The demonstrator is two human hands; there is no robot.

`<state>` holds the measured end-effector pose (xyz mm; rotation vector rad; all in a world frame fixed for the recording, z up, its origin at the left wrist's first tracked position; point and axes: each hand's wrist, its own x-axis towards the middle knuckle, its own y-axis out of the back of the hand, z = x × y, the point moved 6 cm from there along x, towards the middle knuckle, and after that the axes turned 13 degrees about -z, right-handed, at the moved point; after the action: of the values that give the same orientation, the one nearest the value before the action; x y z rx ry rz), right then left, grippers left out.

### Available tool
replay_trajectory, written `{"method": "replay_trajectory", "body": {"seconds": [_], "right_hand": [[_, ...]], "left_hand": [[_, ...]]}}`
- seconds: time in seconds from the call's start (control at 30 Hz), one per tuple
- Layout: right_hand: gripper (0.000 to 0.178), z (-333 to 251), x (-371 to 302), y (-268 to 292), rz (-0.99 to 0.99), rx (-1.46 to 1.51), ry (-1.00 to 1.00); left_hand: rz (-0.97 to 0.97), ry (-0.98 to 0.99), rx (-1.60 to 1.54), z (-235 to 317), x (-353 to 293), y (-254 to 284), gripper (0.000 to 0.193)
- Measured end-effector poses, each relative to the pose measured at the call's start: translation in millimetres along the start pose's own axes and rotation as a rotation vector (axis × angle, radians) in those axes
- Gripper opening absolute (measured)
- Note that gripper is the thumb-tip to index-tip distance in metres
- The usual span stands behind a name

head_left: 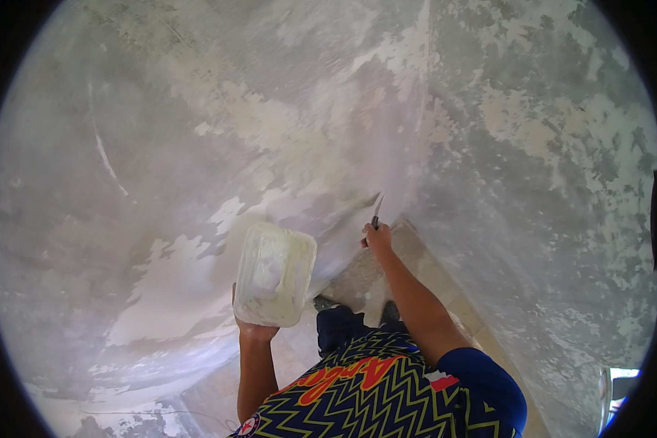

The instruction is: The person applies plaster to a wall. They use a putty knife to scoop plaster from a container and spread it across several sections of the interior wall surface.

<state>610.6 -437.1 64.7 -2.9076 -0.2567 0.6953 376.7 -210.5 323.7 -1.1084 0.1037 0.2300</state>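
Note:
My left hand [254, 331] grips a white rectangular plastic tub [310, 276] from below and its near left side. Pale filler [271, 264] coats the inside of the tub, which is tilted so that its open top shows. Ahead and to the right, my right hand [377, 237] is closed around the dark handle of a putty knife [379, 203]. Its thin blade points away from me, by the left wall [160, 168] close to the corner; whether the edge touches the surface I cannot tell. Pale smoothed patches cover the wall around the blade.
The right wall [533, 241] meets the left one at a corner line [422, 95]; both are grey with patchy white filler. Below lies a tiled floor [361, 274] with my dark shoes [391, 312] on it. A bright opening [622, 387] shows at the lower right.

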Motion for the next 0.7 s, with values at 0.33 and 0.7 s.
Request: {"method": "replay_trajectory", "body": {"seconds": [0.33, 0.7], "right_hand": [[0.019, -40.4, -29.4, -65.4, -0.172, 0.153, 0.043], [0.019, -96.4, -163.5, -61.2, -0.585, -0.010, 0.048]], "left_hand": [[-0.074, -0.029, -0.086, 4.6, -16.8, 7.8, 0.056], [0.017, 0.110, -0.032, -17.7, 26.0, 6.7, 0.053]]}}
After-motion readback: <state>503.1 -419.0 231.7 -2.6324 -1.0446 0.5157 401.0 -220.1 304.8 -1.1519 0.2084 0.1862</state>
